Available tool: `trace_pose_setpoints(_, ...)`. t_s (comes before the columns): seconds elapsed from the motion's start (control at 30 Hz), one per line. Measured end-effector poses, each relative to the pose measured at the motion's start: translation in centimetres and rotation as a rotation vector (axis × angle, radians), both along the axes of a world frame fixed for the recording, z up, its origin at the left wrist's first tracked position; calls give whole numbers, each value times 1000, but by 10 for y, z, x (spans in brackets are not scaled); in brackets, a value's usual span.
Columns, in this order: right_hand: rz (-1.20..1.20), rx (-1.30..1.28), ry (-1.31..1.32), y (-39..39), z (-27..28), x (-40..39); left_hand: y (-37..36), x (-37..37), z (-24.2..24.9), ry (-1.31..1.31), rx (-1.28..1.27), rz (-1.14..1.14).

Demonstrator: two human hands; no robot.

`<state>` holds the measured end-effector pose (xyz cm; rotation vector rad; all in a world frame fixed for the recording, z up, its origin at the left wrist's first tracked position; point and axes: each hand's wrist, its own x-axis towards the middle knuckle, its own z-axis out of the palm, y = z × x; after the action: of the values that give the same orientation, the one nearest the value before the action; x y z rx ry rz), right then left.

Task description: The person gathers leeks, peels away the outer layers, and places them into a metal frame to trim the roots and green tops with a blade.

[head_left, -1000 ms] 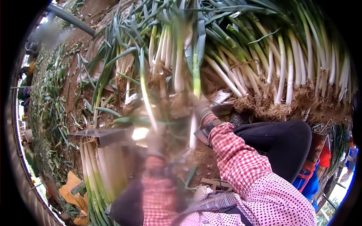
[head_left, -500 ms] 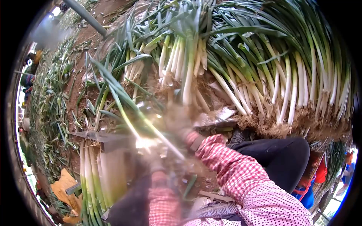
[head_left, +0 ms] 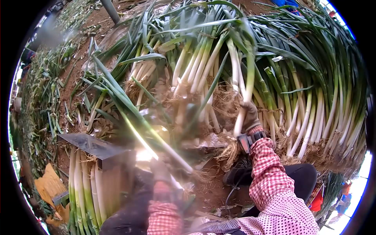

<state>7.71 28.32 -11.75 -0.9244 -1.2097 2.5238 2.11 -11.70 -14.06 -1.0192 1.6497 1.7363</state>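
My right hand point(head_left: 250, 116), in a dirty work glove, is closed around the white stem of a large green onion point(head_left: 247, 88). Its shaggy roots hang below beside my wristwatch. A pile of green onions point(head_left: 309, 113) lies just right of this hand, and a loose bunch point(head_left: 199, 62) fans out to its left. My left hand point(head_left: 159, 167) is blurred by glare and motion, but its fingers appear closed on a couple of green onions point(head_left: 168, 149). Their green tops slant up to the left, and their roots point down to the right.
At the lower left, a dark metal plate point(head_left: 90, 147) stands over more green onions point(head_left: 84, 188). Brown cardboard point(head_left: 51, 188) lies beside them. Cut leaves litter the soil point(head_left: 43, 102) on the left. A grey pole point(head_left: 110, 11) rises at the top. My bent knee point(head_left: 303, 176) is at the right.
My right hand has moved to the right, out of its blur, and now grips a green onion stem. The left hand stays low with its green onions. The camera's view has shifted slightly.
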Motion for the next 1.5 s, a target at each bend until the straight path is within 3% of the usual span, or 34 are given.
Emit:
trace_pose_setpoints(0.03, -176, 270, -335, 21, -53, 16, 1, -1, -5, -23, 23, 20)
trace_pose_setpoints(0.1, -143, 965, -990, 1, -23, 16, -2, 0, -18, -63, 65, 64)
trace_pose_setpoints(0.13, -316, 1498, -915, -19, -13, 5, -5, 1, -20, -93, 191, 138)
trace_pose_setpoints(0.17, -179, 1703, -891, -42, 36, -11, 3, 1, -10, -58, 100, 137)
trace_pose_setpoints(0.23, -107, 1364, -445, -51, 12, -40, 18, -2, 24, -40, 18, 64)
trace_pose_setpoints(0.3, 37, 1087, -249, -78, -2, -87, 19, -3, 16, -40, 42, 70)
trace_pose_setpoints(0.37, 153, 949, -214, -99, -11, -143, 13, -7, 2, -38, 133, 128)
trace_pose_setpoints(0.43, 112, 1390, -379, -128, 4, -191, 4, -7, -18, -54, 290, 219)
trace_pose_setpoints(0.47, 186, 1507, -489, -140, 1, -204, 20, -13, 6, -34, 109, 159)
trace_pose_setpoints(0.57, 230, 1226, -672, -145, -20, -230, 21, -21, 9, -11, 178, 161)
trace_pose_setpoints(0.67, 329, 1491, -554, -114, -44, -210, 19, -36, 23, -31, 269, 143)
trace_pose_setpoints(0.7, 263, 1402, -537, -103, -30, -188, 20, -44, 31, -31, 305, 138)
trace_pose_setpoints(0.73, 181, 1398, -629, -95, -22, -173, 29, -49, 53, -22, 123, 14)
trace_pose_setpoints(0.8, -17, 707, -342, -80, 12, -127, 28, -51, 67, -4, 157, -58)
trace_pose_setpoints(0.83, 140, 451, -331, -60, 34, -102, 27, -50, 69, 2, 171, -102)
trace_pose_setpoints(0.93, 25, 265, -7, -88, 77, -53, 26, -40, 70, -7, 212, -193)
trace_pose_setpoints(1.03, 131, 483, -7, -150, 65, -29, 31, -30, 82, -14, 332, -169)
trace_pose_setpoints(1.07, 106, 774, -17, -175, 57, -25, 30, -27, 71, -6, 265, -215)
trace_pose_setpoints(1.1, 237, 1017, 49, -187, 48, -16, 30, -26, 66, 5, 200, -255)
trace_pose_setpoints(1.13, 411, 820, -43, -206, 70, -10, 32, -22, 70, 116, 227, -327)
trace_pose_setpoints(1.17, 513, 879, -188, -224, 91, -7, 43, -25, 110, -43, 301, -282)
trace_pose_setpoints(1.2, 510, 803, -134, -237, 84, -2, 33, -23, 82, 234, 133, -630)
trace_pose_setpoints(1.23, 504, 724, -80, -247, 73, 5, 23, -22, 57, 308, 195, -727)
trace_pose_setpoints(1.3, 523, 834, 7, -250, 60, 15, 3, -20, 8, 464, 334, -896)
trace_pose_setpoints(1.33, 532, 893, 50, -248, 53, 16, 2, -23, 5, 281, 504, -733)
trace_pose_setpoints(1.37, 521, 861, 9, -237, 47, 16, 8, -23, 14, 143, 515, -671)
trace_pose_setpoints(1.43, 280, 873, -352, -220, 29, 0, 23, -26, 44, -69, 374, -636)
trace_pose_setpoints(1.47, 122, 813, -459, -210, 19, -11, 15, -32, 39, 165, 468, -679)
trace_pose_setpoints(1.5, -74, 656, -453, -199, 7, -26, 2, -30, 37, 114, 697, -534)
